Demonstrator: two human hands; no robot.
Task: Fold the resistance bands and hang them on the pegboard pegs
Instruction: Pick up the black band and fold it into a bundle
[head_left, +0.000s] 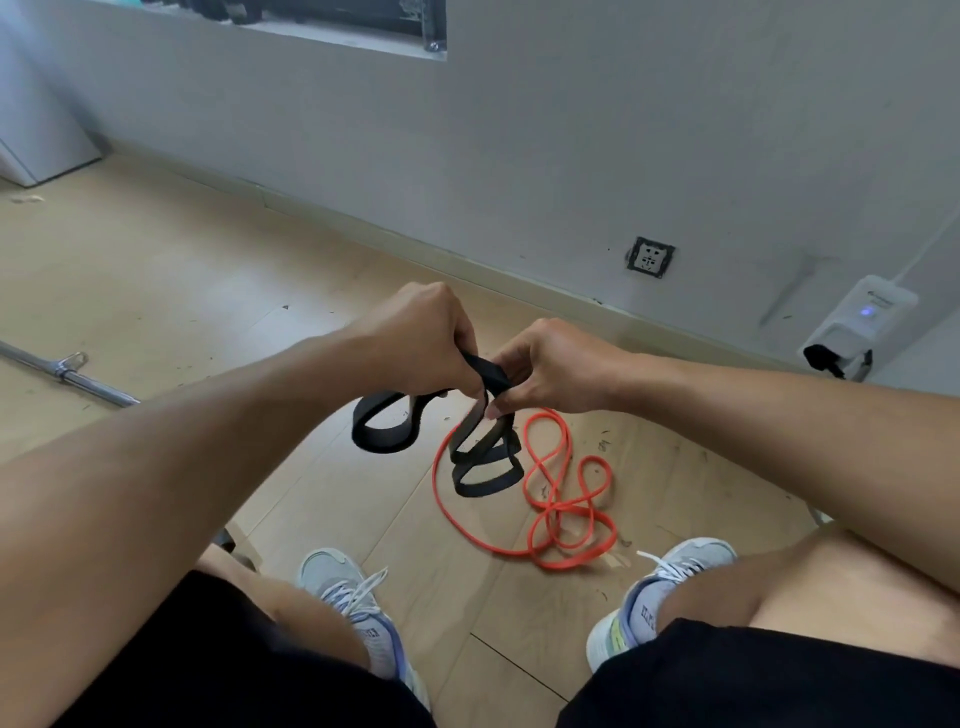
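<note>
Pinching black band between both hands, loops dangling below

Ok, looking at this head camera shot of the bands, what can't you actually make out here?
- Pegboard and pegs: not in the head view, so the hanging spot is unknown.
- Black band: its top is hidden inside the left hand and right hand; the number of folds is unclear.
- Orange band: partly hidden behind the black loops; knotted or loose, cannot tell.
- Metal bar: cut off by the left edge.
- Wall device: label too small.
</note>
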